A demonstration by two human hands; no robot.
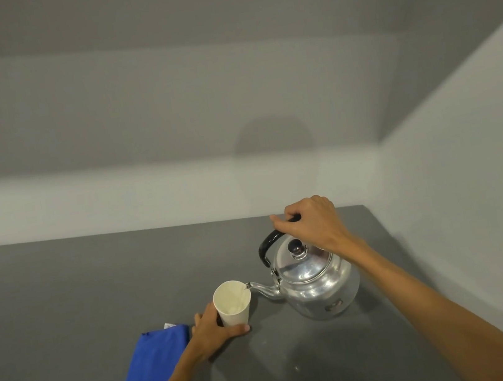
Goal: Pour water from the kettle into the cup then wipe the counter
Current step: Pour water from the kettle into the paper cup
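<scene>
A folded blue cloth (147, 378) lies flat on the grey worktop (50, 318) towards its near edge, left of everything else, with a small white tag showing at its far corner. The left forearm crosses over the cloth's right side. The left hand (214, 329) is wrapped around the lower part of a white paper cup (233, 304), thumb at the front near the base and fingers behind, steadying it upright on the worktop just beside the cloth's far corner. The cup's inside is pale, with a little water visible at the bottom.

To the right of the cup, a shiny metal kettle (314, 282) is tipped towards the left, its spout tip at the cup's rim on the right side, and a thin stream of water runs into the cup. The kettle's lid with its dark knob is in place. The right hand (312, 223) is clenched around the black handle arching over the kettle's top, nearer the worktop's far right corner, where two pale walls meet.
</scene>
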